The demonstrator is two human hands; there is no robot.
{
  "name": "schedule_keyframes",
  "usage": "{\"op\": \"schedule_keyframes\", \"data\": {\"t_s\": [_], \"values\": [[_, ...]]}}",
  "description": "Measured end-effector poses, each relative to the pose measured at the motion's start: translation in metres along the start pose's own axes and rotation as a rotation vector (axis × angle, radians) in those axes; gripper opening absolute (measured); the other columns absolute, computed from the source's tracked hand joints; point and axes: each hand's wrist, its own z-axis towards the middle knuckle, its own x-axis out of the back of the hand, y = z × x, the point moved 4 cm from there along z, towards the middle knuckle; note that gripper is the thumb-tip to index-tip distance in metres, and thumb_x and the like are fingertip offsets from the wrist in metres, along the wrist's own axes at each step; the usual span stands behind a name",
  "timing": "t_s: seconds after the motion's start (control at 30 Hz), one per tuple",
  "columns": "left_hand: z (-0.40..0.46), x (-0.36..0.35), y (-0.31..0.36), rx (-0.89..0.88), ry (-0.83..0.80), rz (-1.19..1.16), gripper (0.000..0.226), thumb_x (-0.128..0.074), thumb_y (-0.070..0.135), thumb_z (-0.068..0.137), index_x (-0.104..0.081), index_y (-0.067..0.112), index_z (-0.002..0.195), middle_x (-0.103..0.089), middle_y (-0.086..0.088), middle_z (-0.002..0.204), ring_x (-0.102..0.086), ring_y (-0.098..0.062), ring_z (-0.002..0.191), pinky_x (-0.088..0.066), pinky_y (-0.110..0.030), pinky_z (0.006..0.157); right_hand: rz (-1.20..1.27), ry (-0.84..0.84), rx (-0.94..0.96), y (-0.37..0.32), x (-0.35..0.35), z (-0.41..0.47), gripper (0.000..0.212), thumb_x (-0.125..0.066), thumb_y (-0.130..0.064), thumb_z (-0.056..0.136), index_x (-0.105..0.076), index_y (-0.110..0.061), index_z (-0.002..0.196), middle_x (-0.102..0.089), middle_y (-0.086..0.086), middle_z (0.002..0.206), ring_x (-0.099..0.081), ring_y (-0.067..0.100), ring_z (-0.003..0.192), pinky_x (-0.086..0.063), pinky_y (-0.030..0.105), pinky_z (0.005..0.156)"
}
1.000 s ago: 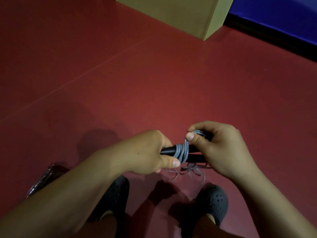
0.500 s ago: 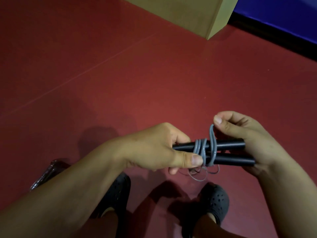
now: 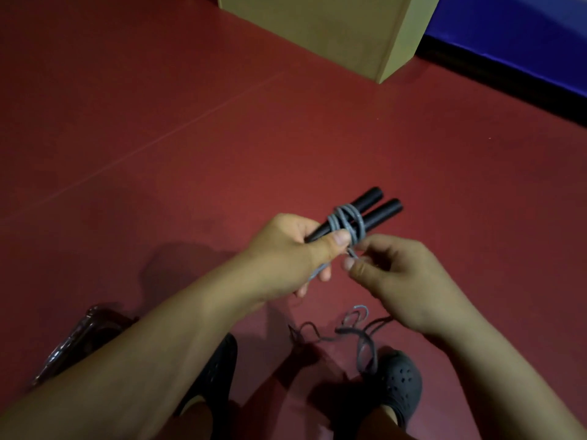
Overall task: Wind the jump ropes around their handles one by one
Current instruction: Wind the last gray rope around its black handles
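We see the two black handles, level half a second ago, now tilted up and away, gripped side by side in the left hand. The right hand has left the handles and pinches the grey rope just below its coils; loose rope trails on the red floor.

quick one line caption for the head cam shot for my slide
Left hand holds two black handles while right hand pinches the grey rope wound around them.
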Motion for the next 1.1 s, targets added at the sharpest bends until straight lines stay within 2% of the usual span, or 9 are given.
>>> {"op": "schedule_keyframes", "data": {"t_s": [0.07,0.17,0.27,0.4,0.7,0.83,0.97,1.03,1.1], "values": [[0.003,0.004,-0.006,0.029,0.08,0.066,0.032,-0.059,0.032,0.097,-0.07,0.004,0.085,-0.061,0.001,0.055,-0.044,-0.011,0.035,-0.037,-0.019,0.043,-0.089,-0.035,0.028,-0.001,-0.003,-0.002,0.004,-0.069,-0.029,0.088,-0.07,-0.033,0.088,-0.053,-0.01,0.058,-0.044,0.006,0.054,-0.043,0.034,0.056],[0.005,0.007,-0.011,0.037,0.124,0.143,0.027,-0.06,0.032,0.096,-0.063,0.018,0.074,-0.062,0.004,0.053,-0.053,-0.01,0.039,-0.041,-0.021,0.047,-0.024,-0.021,-0.038,-0.001,0.0,-0.001,0.01,-0.066,-0.031,0.091,-0.069,-0.025,0.083,-0.049,-0.008,0.057,-0.041,0.01,0.053,-0.04,0.035,0.055],[0.008,0.008,-0.016,0.044,0.145,0.14,0.026,-0.059,0.032,0.097,-0.062,0.017,0.076,-0.061,0.005,0.051,-0.059,-0.013,0.043,-0.048,-0.03,0.052,-0.049,-0.002,-0.092,-0.003,0.002,-0.002,0.02,-0.066,-0.035,0.09,-0.069,-0.019,0.079,-0.047,-0.005,0.057,-0.042,0.01,0.054,-0.044,0.039,0.055],[0.01,0.018,-0.015,0.028,0.235,0.209,0.03,-0.058,0.03,0.097,-0.06,0.016,0.071,-0.06,0.005,0.05,-0.053,-0.009,0.036,-0.041,-0.02,0.045,-0.015,0.006,-0.141,-0.003,0.003,-0.004,0.03,-0.066,-0.041,0.088,-0.067,-0.013,0.078,-0.045,-0.006,0.055,-0.046,0.012,0.055,-0.052,0.05,0.064],[0.017,0.031,-0.022,0.066,0.295,0.287,0.036,-0.058,0.033,0.097,-0.061,0.015,0.066,-0.059,0.01,0.044,-0.048,-0.001,0.034,-0.04,-0.024,0.051,-0.052,0.026,-0.082,-0.009,0.003,-0.006,0.028,-0.066,-0.032,0.09,-0.062,-0.011,0.072,-0.042,-0.01,0.047,-0.039,0.006,0.045,-0.036,0.028,0.048],[0.016,0.036,-0.022,0.082,0.328,0.316,0.038,-0.058,0.034,0.097,-0.062,0.013,0.065,-0.056,0.01,0.04,-0.047,-0.004,0.034,-0.039,-0.024,0.05,-0.037,0.037,-0.097,-0.008,0.011,-0.006,0.026,-0.067,-0.031,0.089,-0.065,-0.011,0.073,-0.059,0.006,0.054,-0.047,0.01,0.049,-0.041,0.032,0.049],[0.014,0.036,-0.021,0.094,0.332,0.362,0.038,-0.058,0.033,0.097,-0.06,0.014,0.064,-0.051,0.014,0.036,-0.044,-0.001,0.032,-0.035,-0.024,0.05,0.04,0.058,-0.181,-0.001,0.018,-0.007,0.027,-0.068,-0.03,0.088,-0.065,-0.009,0.071,-0.053,0.0,0.047,-0.044,0.011,0.044,-0.038,0.026,0.046],[0.013,0.039,-0.021,0.086,0.362,0.419,0.038,-0.059,0.034,0.096,-0.061,0.011,0.066,-0.053,0.009,0.039,-0.052,-0.01,0.04,-0.035,-0.027,0.05,0.081,0.047,-0.205,0.0,0.016,-0.007,0.03,-0.069,-0.034,0.087,-0.064,-0.009,0.071,-0.047,-0.003,0.048,-0.039,0.013,0.045,-0.033,0.026,0.047],[0.013,0.043,-0.021,0.066,0.398,0.476,0.037,-0.06,0.035,0.095,-0.062,0.009,0.069,-0.059,0.0,0.054,-0.06,-0.026,0.057,-0.041,-0.034,0.056,0.095,0.033,-0.204,-0.001,0.016,-0.007,0.034,-0.069,-0.038,0.086,-0.063,-0.008,0.072,-0.045,-0.002,0.049,-0.036,0.014,0.046,-0.031,0.027,0.048]]}}
